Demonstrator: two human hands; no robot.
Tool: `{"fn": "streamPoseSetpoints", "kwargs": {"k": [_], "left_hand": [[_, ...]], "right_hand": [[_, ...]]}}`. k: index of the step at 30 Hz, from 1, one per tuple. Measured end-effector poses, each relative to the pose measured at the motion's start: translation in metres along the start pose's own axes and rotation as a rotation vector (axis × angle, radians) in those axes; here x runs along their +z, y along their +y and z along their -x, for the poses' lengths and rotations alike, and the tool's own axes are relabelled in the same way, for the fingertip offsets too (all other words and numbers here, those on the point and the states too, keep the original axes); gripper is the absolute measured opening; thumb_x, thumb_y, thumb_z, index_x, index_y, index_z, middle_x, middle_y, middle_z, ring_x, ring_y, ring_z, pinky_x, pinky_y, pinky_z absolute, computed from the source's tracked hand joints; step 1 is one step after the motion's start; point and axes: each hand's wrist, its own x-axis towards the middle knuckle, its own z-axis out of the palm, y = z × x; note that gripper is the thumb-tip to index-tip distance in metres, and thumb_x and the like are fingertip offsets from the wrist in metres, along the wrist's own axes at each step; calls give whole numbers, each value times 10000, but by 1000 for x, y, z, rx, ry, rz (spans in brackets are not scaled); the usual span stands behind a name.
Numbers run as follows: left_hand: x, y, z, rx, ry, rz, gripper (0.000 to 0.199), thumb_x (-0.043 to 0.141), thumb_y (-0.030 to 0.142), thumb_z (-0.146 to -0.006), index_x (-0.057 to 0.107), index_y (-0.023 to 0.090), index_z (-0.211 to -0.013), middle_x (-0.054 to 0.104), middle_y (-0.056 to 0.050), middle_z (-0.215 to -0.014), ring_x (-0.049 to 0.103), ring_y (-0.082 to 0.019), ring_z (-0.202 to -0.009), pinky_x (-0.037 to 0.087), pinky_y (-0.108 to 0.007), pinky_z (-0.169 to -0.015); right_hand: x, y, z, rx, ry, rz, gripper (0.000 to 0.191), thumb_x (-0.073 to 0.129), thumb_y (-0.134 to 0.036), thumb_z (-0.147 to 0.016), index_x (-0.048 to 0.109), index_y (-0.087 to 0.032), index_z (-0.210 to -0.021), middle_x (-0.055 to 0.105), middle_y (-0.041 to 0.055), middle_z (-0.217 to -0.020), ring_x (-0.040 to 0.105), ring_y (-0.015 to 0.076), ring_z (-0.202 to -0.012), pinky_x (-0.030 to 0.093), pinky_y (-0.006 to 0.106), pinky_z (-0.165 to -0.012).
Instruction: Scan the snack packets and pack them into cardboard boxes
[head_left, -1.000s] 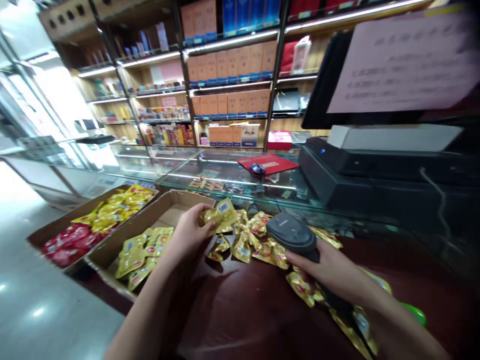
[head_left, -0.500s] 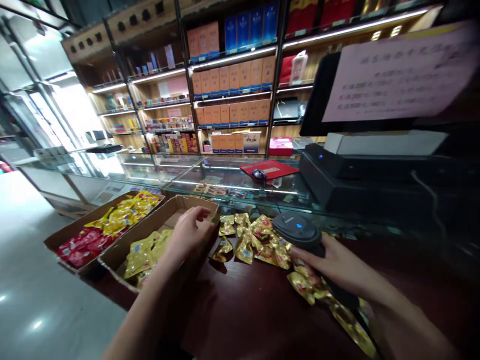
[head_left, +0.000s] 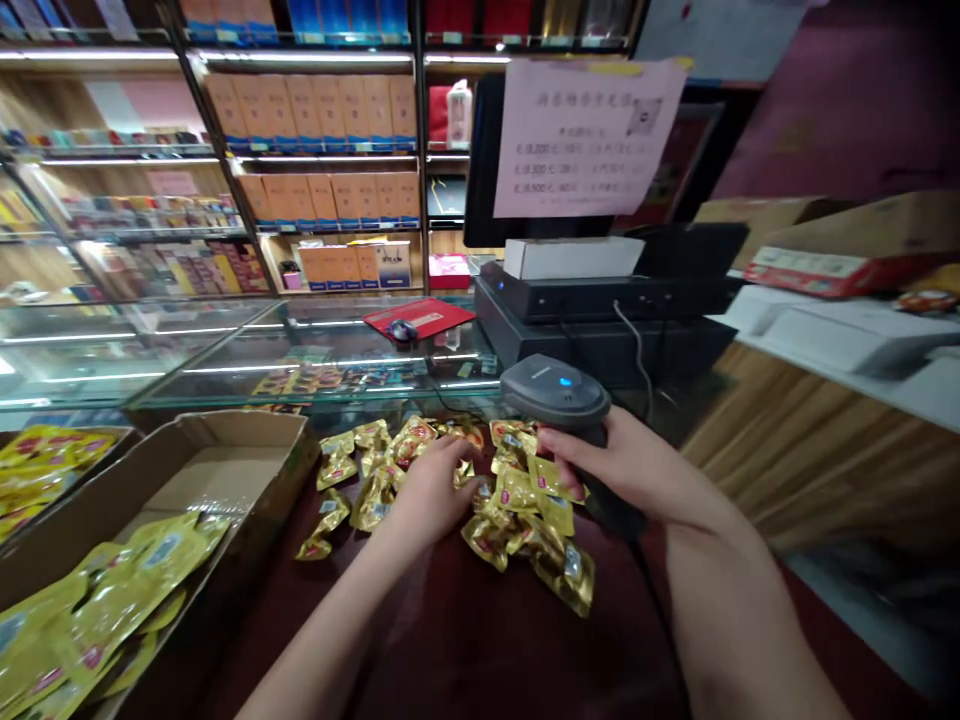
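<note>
My right hand is wrapped round the grip of a black barcode scanner, which shows a lit blue light on top. Small shiny gold foil packets lie in a loose heap on the dark red table below it. Over the middle of that heap reaches my left hand, thumb and fingers apart, touching or just above the packets; its fingertips are partly hidden. To the left stands an open cardboard box with flat yellow-gold packets in its near part.
A second box of yellow packets is at the far left. Behind the heap runs a glass counter with a red mat and a mouse. A monitor with a paper sign stands at the back right. The scanner's cable trails toward me.
My left hand has gone from beside the cardboard box, rightward to the gold packets. The view has swung right. The scanner stays in my right hand, above the heap.
</note>
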Motion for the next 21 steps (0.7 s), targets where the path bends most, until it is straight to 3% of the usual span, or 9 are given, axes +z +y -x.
{"fn": "streamPoseSetpoints", "kwargs": {"k": [3,6,8,10,14,18,21], "left_hand": [[31,4,-18,16,-90,-24,239,691,265,-831,687,207,-1063,675,-83,-1008,640,-248,-978,511,-383,-898],[59,-1,-31,42,-115,-108,488,730,369,-818,626,178,-1255,650,-150,-1153,612,-308,-1112,495,-459,-968],[74,-3,-36,145,-84,-171,639,769,451,-775,582,208,-1335,565,-182,-1352,498,-369,-1300,406,-554,-1080],[86,-2,-37,299,-78,-206,650,741,551,-774,591,252,-1331,485,-166,-1468,369,-398,-1414,254,-633,-1165],[107,13,-37,489,-255,-187,643,574,729,-808,664,259,-1237,537,-145,-1436,360,-405,-1423,138,-680,-1185],[110,14,-33,458,-362,-214,671,544,719,-827,605,296,-1344,493,-116,-1508,353,-413,-1429,126,-715,-1169],[88,-4,-19,390,-367,-260,565,528,611,-888,576,340,-1381,479,-89,-1531,359,-394,-1440,111,-713,-1173]], "right_hand": [[-6,1,2,4,26,-21,372,708,-534,-844,565,-193,-801,593,-39,-533,543,114,-466,453,238,-482],[-6,0,1,7,28,-45,324,703,-491,-855,579,-193,-818,591,-45,-540,542,110,-466,460,231,-478],[-5,0,-1,3,32,-50,290,701,-461,-859,586,-196,-833,594,-48,-546,543,111,-467,474,237,-487],[-3,0,-4,-7,29,-37,280,695,-453,-859,587,-197,-827,594,-48,-539,549,119,-469,486,249,-502],[-1,3,-7,-5,52,0,289,706,-456,-845,581,-199,-807,592,-46,-525,557,127,-471,481,258,-511],[0,3,-8,32,44,-4,306,693,-476,-850,565,-200,-819,597,-45,-535,549,123,-459,467,253,-484],[2,3,-9,29,8,5,314,684,-483,-859,556,-200,-818,591,-47,-529,549,120,-466,474,254,-500]]}}
